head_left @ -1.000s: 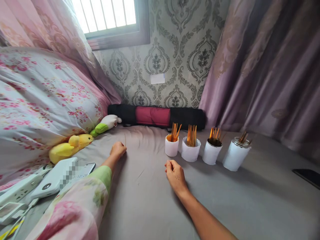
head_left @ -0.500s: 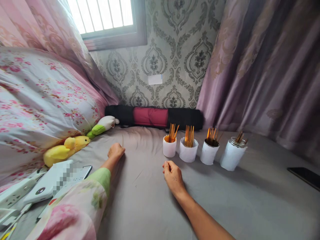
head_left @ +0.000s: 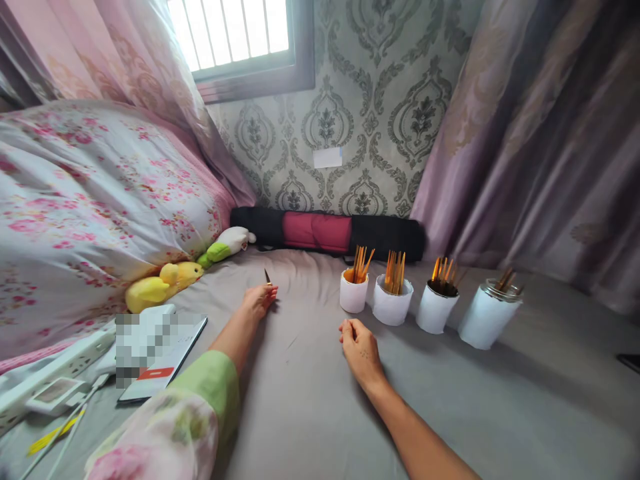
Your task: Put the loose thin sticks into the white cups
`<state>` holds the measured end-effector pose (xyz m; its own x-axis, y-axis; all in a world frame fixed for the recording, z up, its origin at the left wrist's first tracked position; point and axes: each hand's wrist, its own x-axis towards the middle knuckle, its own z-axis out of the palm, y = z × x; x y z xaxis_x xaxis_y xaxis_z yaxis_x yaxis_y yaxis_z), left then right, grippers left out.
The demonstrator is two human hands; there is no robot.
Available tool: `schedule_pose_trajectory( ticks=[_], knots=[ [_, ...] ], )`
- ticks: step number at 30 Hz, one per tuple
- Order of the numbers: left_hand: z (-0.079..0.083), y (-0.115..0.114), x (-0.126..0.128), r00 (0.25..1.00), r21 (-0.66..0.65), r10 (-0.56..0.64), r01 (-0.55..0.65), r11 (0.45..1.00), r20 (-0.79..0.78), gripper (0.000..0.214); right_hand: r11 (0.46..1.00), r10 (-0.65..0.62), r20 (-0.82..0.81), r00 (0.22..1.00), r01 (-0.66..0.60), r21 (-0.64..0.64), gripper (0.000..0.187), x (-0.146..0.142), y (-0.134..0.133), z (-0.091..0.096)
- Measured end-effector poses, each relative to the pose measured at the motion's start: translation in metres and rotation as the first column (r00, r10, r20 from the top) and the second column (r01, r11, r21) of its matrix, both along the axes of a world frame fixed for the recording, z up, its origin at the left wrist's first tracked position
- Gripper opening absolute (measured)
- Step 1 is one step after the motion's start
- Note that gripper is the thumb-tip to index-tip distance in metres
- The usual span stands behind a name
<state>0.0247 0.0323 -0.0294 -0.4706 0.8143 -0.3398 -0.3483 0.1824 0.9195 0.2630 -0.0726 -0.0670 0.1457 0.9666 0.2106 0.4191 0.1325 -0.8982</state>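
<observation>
My left hand (head_left: 259, 300) is just above the grey sheet, left of the middle. Its fingers close on a thin stick (head_left: 268, 275), whose dark tip sticks up above them. Nearer to me, my right hand (head_left: 361, 352) rests on the sheet with the fingers curled in; whether anything is in them is hidden. Beyond and right of it stand several white-wrapped jars in a row: a first (head_left: 353, 296), a wider second (head_left: 393, 307), then a third (head_left: 437, 311) and a slightly tilted one (head_left: 487, 320) at the right. Thin brown sticks (head_left: 397, 270) stand upright in each.
A black and red roll (head_left: 320, 231) lies along the wall. Yellow (head_left: 157, 287) and green-white (head_left: 227, 245) plush toys lean by the floral bedding (head_left: 110, 193). At left are a phone (head_left: 165, 353), a power strip (head_left: 57, 377) and cables. A dark phone (head_left: 631, 365) is at the right edge.
The view has swung left, so things sit further right. My left hand has turned from a fist, its fingers now reaching rightward around the stick. My right hand keeps its curled pose.
</observation>
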Motion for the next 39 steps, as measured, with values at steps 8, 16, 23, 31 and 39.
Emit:
schedule_pose_trajectory(
  ticks=[8, 16, 23, 31, 39],
  knots=[
    [-0.003, -0.032, 0.029, 0.974, 0.104, -0.139, 0.122, 0.987, 0.178, 0.007, 1.0, 0.01, -0.044, 0.999, -0.01, 0.004, 0.04, 0.0, 0.0, -0.002],
    [-0.004, -0.063, 0.059, 0.955, 0.217, -0.19, 0.14, 0.966, 0.226, 0.009, 1.0, 0.006, -0.04, 0.999, -0.005, 0.016, 0.039, 0.0, 0.0, 0.0],
    [-0.01, -0.097, 0.083, 0.946, 0.239, -0.241, 0.188, 0.953, 0.216, 0.012, 1.0, 0.012, -0.025, 1.0, -0.012, 0.011, 0.038, 0.001, -0.002, 0.001],
    [-0.012, -0.133, 0.102, 0.932, 0.238, -0.303, 0.253, 0.938, 0.202, 0.02, 0.999, 0.039, -0.052, 0.998, -0.038, 0.023, 0.037, 0.002, -0.004, 0.003],
    [-0.012, -0.157, 0.113, 0.911, 0.287, -0.391, 0.342, 0.894, 0.133, 0.029, 0.998, 0.064, -0.068, 0.996, -0.063, 0.023, 0.038, 0.004, -0.004, 0.006]
  ],
)
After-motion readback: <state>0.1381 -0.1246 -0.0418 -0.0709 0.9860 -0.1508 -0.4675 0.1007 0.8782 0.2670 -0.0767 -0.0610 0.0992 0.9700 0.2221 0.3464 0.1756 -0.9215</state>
